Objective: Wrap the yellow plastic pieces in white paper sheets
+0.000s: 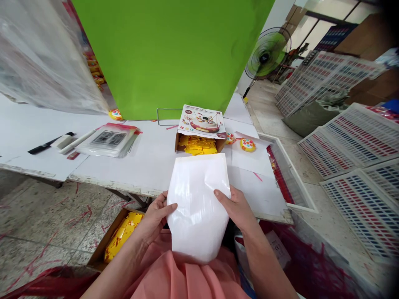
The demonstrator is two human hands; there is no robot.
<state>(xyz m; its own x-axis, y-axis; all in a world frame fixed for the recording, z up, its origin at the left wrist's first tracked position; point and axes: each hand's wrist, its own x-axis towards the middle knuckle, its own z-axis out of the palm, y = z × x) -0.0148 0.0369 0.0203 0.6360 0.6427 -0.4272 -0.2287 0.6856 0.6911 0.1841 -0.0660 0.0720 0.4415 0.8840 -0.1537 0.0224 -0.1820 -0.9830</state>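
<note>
A glossy white sheet (199, 195) is held up in front of my lap, its lower part bending toward me. My left hand (157, 214) pinches its left edge, thumb on top. On the opposite edge my right hand (235, 207) grips it the same way, thumb on the face and fingers behind. Just past the sheet's top edge stands an open printed cardboard box (202, 122) with yellow flat pieces (199, 145) inside. Beside that box lie round yellow toys with coloured dots (247, 144).
A tall green panel (174, 58) rises behind the table (149, 162). Clear plastic bags (107, 141), a black-handled tool (46, 145) and a white roll (77, 141) lie left. A carton of yellow pieces (123, 232) sits low left. White crates (364, 211) and a fan (264, 56) stand right.
</note>
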